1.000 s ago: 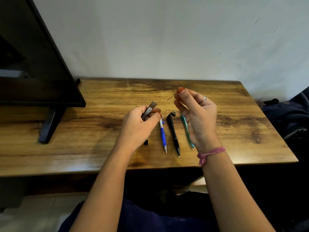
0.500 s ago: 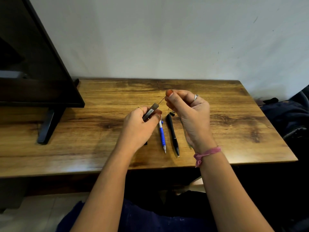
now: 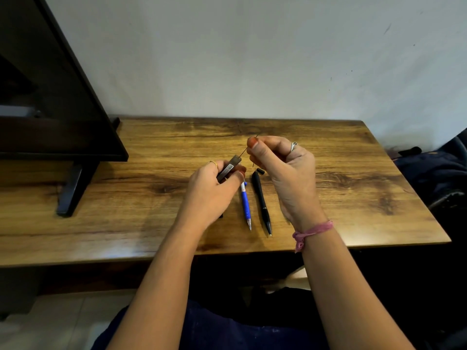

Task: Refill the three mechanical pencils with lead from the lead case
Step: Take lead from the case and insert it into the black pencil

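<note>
My left hand (image 3: 212, 188) grips a slim grey lead case (image 3: 228, 169), tilted with its open end up and to the right. My right hand (image 3: 283, 170) pinches a thin lead (image 3: 243, 153) between thumb and forefinger; the lead's lower end is at the mouth of the case. On the wooden table (image 3: 353, 193) lie a blue-and-white pencil (image 3: 245, 205) and a black pencil (image 3: 261, 202), side by side, tips toward me. A small black cap (image 3: 261, 171) lies by the black pencil's top. The green pencil is hidden behind my right hand.
A dark monitor (image 3: 50, 102) on a black stand (image 3: 72, 190) fills the table's left side. A dark bag or chair (image 3: 439, 173) sits off the right edge. A pale wall rises behind the table.
My right hand moved left with the lead until its end reached the mouth of the case. The left hand stayed almost still. The green pencil became covered by my right hand.
</note>
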